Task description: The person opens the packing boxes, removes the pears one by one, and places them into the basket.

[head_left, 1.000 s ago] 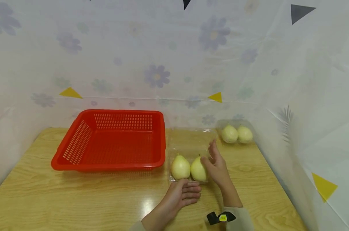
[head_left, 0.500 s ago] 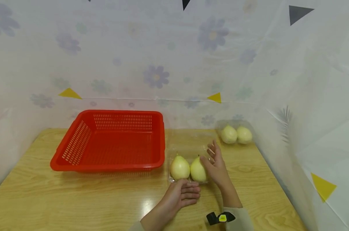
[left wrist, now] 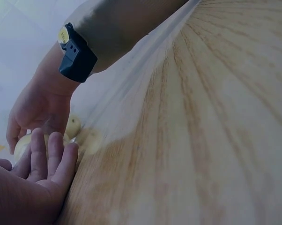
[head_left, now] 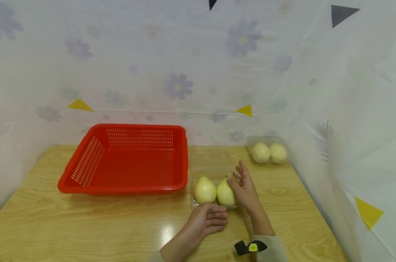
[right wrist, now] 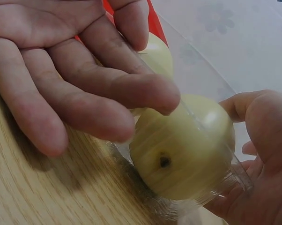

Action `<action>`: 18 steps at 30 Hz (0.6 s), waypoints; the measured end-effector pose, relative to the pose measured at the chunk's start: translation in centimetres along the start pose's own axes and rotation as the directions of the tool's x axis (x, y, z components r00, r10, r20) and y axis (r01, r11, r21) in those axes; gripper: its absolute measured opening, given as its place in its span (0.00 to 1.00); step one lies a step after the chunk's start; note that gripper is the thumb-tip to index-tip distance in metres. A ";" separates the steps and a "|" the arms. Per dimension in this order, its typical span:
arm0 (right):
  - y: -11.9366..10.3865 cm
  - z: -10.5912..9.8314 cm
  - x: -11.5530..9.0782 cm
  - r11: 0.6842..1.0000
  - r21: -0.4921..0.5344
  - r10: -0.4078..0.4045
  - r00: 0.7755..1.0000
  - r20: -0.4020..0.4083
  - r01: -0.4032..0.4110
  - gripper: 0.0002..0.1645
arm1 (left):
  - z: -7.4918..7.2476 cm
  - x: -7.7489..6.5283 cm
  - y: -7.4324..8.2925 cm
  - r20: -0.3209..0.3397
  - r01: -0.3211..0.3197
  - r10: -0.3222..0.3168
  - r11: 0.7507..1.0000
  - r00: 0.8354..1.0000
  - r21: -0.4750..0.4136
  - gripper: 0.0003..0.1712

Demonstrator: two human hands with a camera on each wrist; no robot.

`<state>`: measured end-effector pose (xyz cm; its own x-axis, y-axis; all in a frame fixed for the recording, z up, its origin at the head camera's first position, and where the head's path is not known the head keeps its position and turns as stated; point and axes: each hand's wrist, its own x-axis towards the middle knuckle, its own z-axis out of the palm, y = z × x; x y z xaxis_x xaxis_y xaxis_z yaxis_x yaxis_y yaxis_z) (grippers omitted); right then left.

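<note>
Two pale yellow pears (head_left: 204,191) sit side by side in a clear plastic clamshell box (head_left: 196,202). Its see-through lid (head_left: 211,158) lies folded back behind them. My left hand (head_left: 207,220) lies at the box's front edge, palm turned inward and fingers extended to the right. At the right side stands my right hand (head_left: 248,191), its thumb over the right pear (head_left: 225,193) and its fingers reaching back along the wall. In the right wrist view, the right pear (right wrist: 188,150) shows close up between the left hand (right wrist: 75,70) and the right hand (right wrist: 272,154).
Left of the box stands a red slotted plastic basket (head_left: 138,165) with nothing in it. A second clear box (head_left: 269,139) holding two pears sits at the back right corner of the wooden table (head_left: 102,225). A flowered white sheet (head_left: 135,87) hangs behind.
The clear lid has shifted slightly left, and the right hand's fingers are a little more spread. The left hand, the pears and the basket have stayed in place.
</note>
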<state>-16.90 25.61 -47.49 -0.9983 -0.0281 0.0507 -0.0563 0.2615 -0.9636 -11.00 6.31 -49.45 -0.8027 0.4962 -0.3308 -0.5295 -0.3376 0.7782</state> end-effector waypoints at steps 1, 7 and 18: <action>0.0 0.0 0.0 1.000 0.001 -0.001 1.000 0.003 0.001 0.48 | 0.0 0.0 0.0 -0.004 0.000 0.000 1.000 1.000 0.000 0.28; 0.1 0.0 0.1 1.000 -0.006 0.006 1.000 0.016 -0.006 0.46 | 0.1 0.1 0.0 -0.013 0.001 -0.001 1.000 1.000 -0.002 0.28; 0.1 -1.1 -0.4 0.973 -0.227 -0.015 0.994 0.113 0.040 0.47 | 0.6 -0.5 1.0 0.052 0.049 -0.058 0.986 0.997 0.157 0.31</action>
<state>-16.56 26.70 -47.27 -0.9895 -0.1404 0.0353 -0.0983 0.4719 -0.8762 -10.92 6.21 -48.16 -0.7556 0.5556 -0.3469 -0.5182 -0.1831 0.8354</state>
